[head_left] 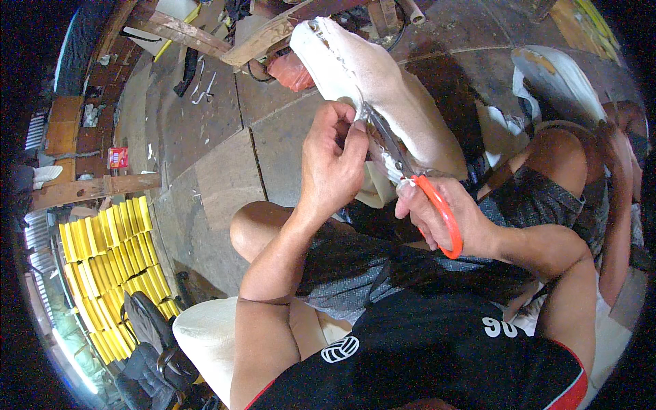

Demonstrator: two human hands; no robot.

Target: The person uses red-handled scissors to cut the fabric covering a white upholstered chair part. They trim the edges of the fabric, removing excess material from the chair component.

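A long padded piece (pixel 410 102) with a pale cream cover, shaped like a motorcycle seat, lies tilted in front of me with its whitish end pointing away to the far left. My right hand (pixel 461 212) is closed round the red-orange handles of a pair of scissors (pixel 443 217). Their dark blades run along the padded piece's near edge, and the tips reach my left fingers. At that edge, thumb and fingers of my left hand (pixel 335 154) pinch the loose rim of the cover (pixel 356 109). How far the blades are apart is hard to make out.
On the right a co-worker's arm (pixel 618 178) reaches to another pale padded piece (pixel 557 75). Stacked yellow pieces (pixel 116 273) stand at the left. Wooden beams (pixel 273 41) and an orange-red plastic bag (pixel 292 71) lie ahead on the board floor (pixel 219 164). A cream rounded piece (pixel 205 342) is beside my left arm.
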